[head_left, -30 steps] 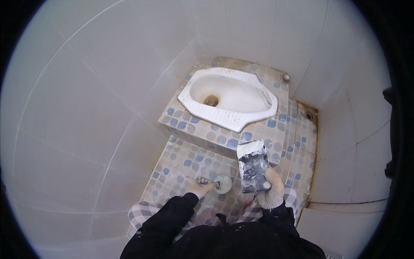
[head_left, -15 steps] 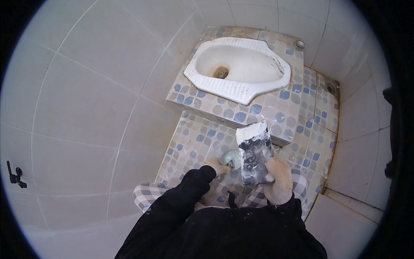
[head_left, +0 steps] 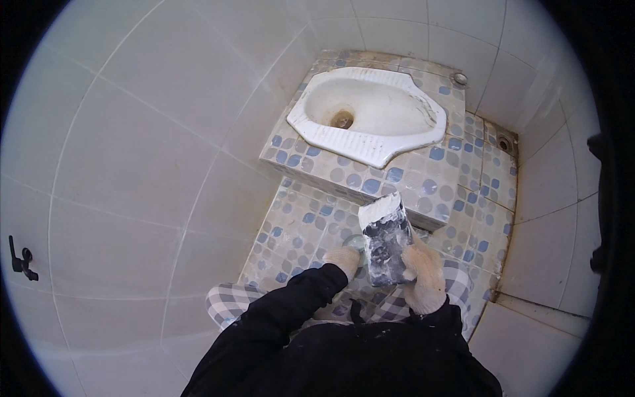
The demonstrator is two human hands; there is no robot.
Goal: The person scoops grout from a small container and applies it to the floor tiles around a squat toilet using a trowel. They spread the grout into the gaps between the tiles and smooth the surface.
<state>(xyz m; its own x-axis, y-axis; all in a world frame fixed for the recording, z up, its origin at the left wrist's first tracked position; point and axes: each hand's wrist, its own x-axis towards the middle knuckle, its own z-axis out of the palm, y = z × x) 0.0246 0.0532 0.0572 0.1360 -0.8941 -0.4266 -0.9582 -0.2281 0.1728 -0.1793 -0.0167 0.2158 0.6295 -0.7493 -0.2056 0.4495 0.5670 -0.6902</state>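
Note:
My right hand (head_left: pixel 424 272), in a cream knit glove, grips the right edge of a dark, flat, rectangular thing (head_left: pixel 385 246). White paste or powder smears its face, thickest along its far end; its kind is unclear. Left of it, my left hand (head_left: pixel 342 260), gloved alike, looks closed, with its fingertips mostly hidden. Beside those fingertips lies a round, pale greenish, bowl-like thing (head_left: pixel 356 242), partly covered by the hand and the dark slab. Whether the left hand holds it or something small over it, I cannot make out.
A white squat toilet (head_left: pixel 380 119) is set in a raised tiled step (head_left: pixel 331 180) ahead. At the far right corner is a floor drain (head_left: pixel 505 143). Tiled walls (head_left: pixel 132 159) stand close on both sides, with a black handle (head_left: pixel 24 259) at far left.
My left hand has moved right, closer to the dark slab, and now covers more of the round pale thing. The right hand keeps its hold. The view has shifted slightly.

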